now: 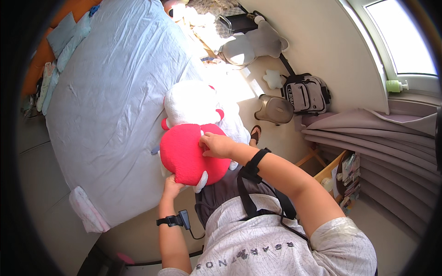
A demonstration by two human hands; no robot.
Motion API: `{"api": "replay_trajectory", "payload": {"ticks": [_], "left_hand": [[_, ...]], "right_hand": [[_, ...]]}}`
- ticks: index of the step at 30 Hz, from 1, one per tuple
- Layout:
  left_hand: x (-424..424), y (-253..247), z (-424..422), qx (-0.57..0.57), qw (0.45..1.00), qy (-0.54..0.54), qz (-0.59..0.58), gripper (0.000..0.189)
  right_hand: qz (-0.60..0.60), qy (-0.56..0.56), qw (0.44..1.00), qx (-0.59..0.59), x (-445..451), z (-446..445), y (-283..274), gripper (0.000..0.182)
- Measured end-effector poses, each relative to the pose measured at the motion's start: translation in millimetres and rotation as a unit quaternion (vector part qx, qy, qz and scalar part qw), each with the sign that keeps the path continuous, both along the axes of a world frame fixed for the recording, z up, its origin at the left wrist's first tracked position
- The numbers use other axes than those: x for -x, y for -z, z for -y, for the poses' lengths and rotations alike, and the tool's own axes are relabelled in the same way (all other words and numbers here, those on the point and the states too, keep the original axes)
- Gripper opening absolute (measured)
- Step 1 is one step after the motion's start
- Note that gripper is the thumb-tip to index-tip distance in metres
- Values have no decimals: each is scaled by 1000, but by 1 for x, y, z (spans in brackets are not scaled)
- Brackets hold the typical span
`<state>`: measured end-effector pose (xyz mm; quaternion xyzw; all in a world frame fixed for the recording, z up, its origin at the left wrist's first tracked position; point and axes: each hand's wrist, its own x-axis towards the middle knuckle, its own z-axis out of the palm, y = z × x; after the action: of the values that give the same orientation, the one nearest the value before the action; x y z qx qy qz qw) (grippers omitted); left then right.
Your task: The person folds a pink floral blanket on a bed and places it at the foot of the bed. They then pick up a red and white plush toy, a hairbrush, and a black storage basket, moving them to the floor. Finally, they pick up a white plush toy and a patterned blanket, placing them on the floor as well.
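Observation:
A large plush toy with a white head (190, 103) and a red body (183, 148) lies at the near edge of a bed with a grey-blue sheet (114, 114). My left hand (172, 186) grips the lower left edge of the red fabric. Over the middle of the red part, my right hand (215, 145) has its fingers bent at a seam near the white head; they seem to pinch something small there, possibly a zipper pull. Strong sunlight washes out part of the white head. A small blue object (155, 150) rests on the sheet beside the toy.
Pillows (62, 34) lie at the bed's far left, a folded fluffy cloth (88, 210) at its near left corner. Along the right stand a grey backpack (305, 95), a brownish bin (275, 109), a grey plush toy (257, 43), a curtain (373, 134) and a wooden shelf (331, 169).

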<state>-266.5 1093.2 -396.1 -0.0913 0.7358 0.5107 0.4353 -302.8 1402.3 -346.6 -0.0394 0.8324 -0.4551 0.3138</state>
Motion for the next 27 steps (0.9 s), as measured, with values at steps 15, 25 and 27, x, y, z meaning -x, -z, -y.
{"api": "replay_trajectory", "payload": {"ticks": [15, 25, 27], "left_hand": [[1, -50, -30, 317, 903, 254, -136, 26], [22, -68, -117, 403, 842, 319, -162, 37], [29, -62, -128, 429, 821, 347, -148, 38]], "right_hand": [[5, -33, 998, -58, -14, 22, 45, 23], [-84, -201, 956, -197, 2, 55, 26, 19], [-83, -223, 953, -187, 7, 56, 15, 22]]}}
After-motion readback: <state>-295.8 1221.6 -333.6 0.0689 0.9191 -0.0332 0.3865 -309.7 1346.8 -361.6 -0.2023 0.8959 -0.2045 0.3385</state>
